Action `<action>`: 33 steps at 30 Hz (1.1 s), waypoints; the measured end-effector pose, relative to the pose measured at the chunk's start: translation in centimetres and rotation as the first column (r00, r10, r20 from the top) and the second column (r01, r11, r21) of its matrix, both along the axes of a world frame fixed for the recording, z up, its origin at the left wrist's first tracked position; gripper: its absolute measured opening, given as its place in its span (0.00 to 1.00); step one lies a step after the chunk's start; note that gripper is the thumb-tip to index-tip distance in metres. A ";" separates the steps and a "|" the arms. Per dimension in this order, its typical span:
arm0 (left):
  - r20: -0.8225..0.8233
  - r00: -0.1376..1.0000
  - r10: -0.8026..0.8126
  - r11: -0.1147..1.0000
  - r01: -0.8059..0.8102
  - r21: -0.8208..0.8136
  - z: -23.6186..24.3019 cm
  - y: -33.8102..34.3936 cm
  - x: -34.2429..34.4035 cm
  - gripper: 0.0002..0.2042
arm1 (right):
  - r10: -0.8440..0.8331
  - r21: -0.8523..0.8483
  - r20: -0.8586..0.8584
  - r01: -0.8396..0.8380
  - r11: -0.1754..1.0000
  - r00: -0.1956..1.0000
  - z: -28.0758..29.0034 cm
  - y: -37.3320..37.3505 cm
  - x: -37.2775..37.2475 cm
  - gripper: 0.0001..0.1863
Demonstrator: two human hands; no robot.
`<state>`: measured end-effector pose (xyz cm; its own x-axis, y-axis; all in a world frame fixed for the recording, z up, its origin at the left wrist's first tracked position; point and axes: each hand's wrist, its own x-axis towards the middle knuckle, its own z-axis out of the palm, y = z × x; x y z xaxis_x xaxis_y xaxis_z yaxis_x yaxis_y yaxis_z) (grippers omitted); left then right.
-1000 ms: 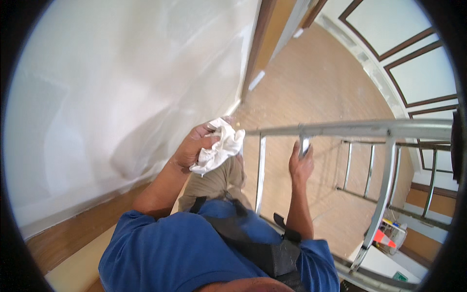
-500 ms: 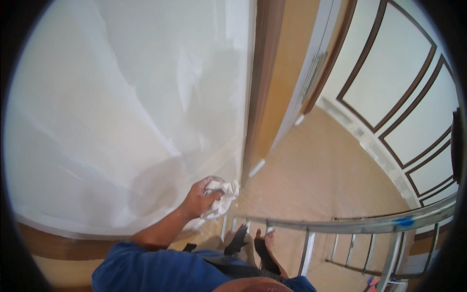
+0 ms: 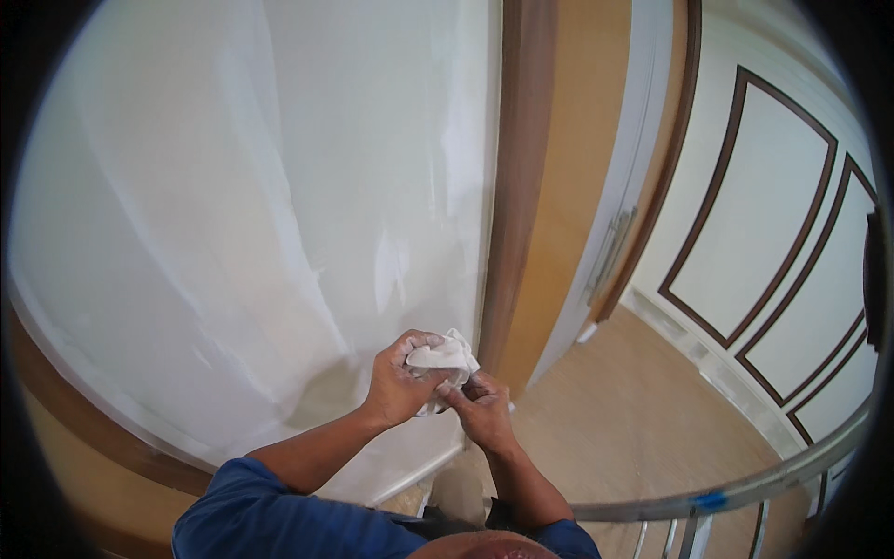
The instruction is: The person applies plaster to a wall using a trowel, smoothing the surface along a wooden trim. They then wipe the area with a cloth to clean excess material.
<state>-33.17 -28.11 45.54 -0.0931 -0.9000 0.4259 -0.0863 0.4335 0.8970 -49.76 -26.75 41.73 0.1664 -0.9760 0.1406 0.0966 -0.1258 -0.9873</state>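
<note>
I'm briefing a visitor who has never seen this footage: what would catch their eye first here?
First, the two hands meeting at lower centre: the left hand bunches a crumpled white cloth while the right hand pinches its edge. Behind them a broad white wall panel fills the left, with a brown wooden trim running down beside it.

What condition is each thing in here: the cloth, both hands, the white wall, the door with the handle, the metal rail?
Crumpled white cloth: bunched, held in both hands.
Left hand: closed around the cloth.
Right hand: fingers pinching the cloth's lower edge.
White wall panel: streaky, unevenly glossy.
White door with long handle: looks shut.
Metal rail with blue tape: unheld.
</note>
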 end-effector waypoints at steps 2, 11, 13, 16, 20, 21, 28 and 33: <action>-0.225 0.972 -0.074 0.993 0.094 0.076 2.9 -1.1 -0.7 0.14 | -0.114 -0.112 0.044 0.118 0.987 0.993 1.8 -1.9 -0.3 0.13; -0.074 0.997 -0.005 0.948 -0.019 -0.318 24.1 -1.1 -1.9 0.14 | 0.105 -0.430 0.526 0.157 0.889 0.844 22.7 -5.8 -0.2 0.14; 0.041 0.995 0.095 0.944 -0.077 -0.320 27.6 -1.1 -1.9 0.14 | 0.161 -0.471 0.461 0.088 0.878 0.873 26.1 -6.3 -0.5 0.14; -0.014 0.968 0.250 0.959 -0.249 -0.135 34.0 -1.3 -0.1 0.14 | 0.212 -0.520 0.278 -0.039 0.853 0.937 31.6 -7.4 -0.9 0.13; 0.229 0.923 0.311 0.869 -0.178 -0.461 41.0 -1.9 0.7 0.22 | 0.245 -0.621 0.235 -0.049 0.783 0.941 38.5 -9.6 0.8 0.13; 0.371 0.818 0.440 0.755 -0.114 -0.645 43.1 -1.5 0.6 0.25 | 0.222 -0.694 0.261 0.023 0.720 0.939 41.1 -10.0 1.4 0.12; 0.390 0.551 0.738 0.444 0.040 -0.895 51.8 -8.4 7.0 0.31 | -0.043 -0.885 -0.007 0.014 0.465 0.999 53.1 -15.7 4.8 0.12; 0.223 0.655 0.722 0.401 -0.134 -0.906 52.1 -8.9 6.4 0.32 | 0.385 -0.681 0.308 -0.081 0.728 0.870 54.3 -18.1 7.4 0.13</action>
